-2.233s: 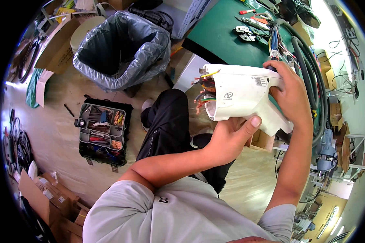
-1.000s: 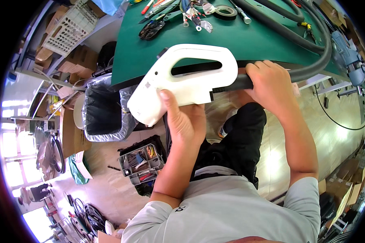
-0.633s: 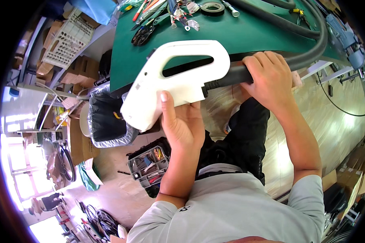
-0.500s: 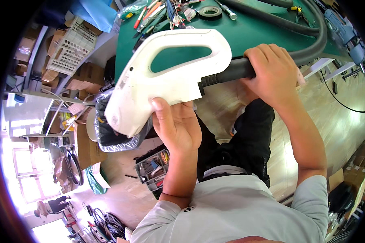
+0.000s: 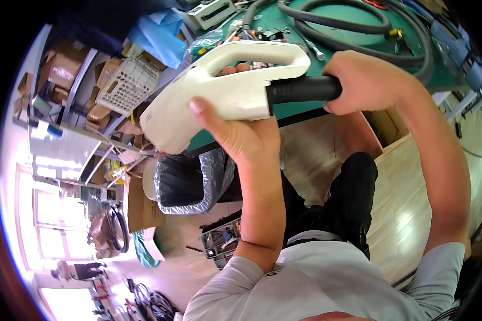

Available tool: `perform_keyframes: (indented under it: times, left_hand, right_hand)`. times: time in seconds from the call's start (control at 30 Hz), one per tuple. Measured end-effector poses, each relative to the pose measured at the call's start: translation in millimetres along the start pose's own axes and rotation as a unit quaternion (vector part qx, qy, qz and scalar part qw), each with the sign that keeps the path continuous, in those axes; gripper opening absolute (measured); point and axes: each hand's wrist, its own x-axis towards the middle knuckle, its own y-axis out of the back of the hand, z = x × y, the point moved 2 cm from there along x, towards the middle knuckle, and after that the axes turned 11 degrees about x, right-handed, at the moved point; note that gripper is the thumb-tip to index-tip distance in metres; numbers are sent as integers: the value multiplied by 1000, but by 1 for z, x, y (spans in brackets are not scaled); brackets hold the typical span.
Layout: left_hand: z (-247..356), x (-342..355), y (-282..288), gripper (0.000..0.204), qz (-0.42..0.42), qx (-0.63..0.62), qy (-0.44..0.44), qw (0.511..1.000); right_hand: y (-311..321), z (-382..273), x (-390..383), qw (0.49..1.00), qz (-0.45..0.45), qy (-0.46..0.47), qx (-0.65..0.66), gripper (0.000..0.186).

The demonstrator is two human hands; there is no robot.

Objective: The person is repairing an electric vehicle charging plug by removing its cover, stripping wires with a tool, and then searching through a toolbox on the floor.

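the green table [image 5: 359, 32] fills the upper part of the view, with a thick dark hose [image 5: 359, 21] coiled on it and small tools scattered near its far edge. on the floor below its left end stands a bin lined with a grey plastic bag [image 5: 190, 179], and lower down an open toolbox [image 5: 222, 243] sits on the wooden floor.

in front of the table's near edge, held up in the air, is the white handle-shaped plastic housing [image 5: 225, 88], lying roughly level with its blunt nose pointing down to the left. a black tube [image 5: 302, 88] comes out of its right end.

the left hand [image 5: 241, 134] supports the housing from beneath, its grip clenched on the white body with the thumb pressed against the near face and fingertips [image 5: 235, 68] showing through the handle opening. the right hand [image 5: 367, 80] is wrapped tight around the black tube just beside the housing, its grip closed on it. both forearms rise from the lower edge, over dark trousers and a grey shirt.
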Motion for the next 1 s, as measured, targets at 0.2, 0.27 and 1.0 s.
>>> perform_keyframes:
  times: [0.2,0.27,1.0]
  left_hand:
    - [-2,-5,-14,71,70,33,-14,997]
    - [-3,-3,-18,74,69,37,-14,997]
    - [30,-14,66,43,-71,602,271,748]
  right_hand:
    - [-20,-4,-12,971,182,-7,-152,21]
    - [-23,1,-13,962,221,-17,-161,21]
    - [-70,48,30,903,349,138,-207,32]
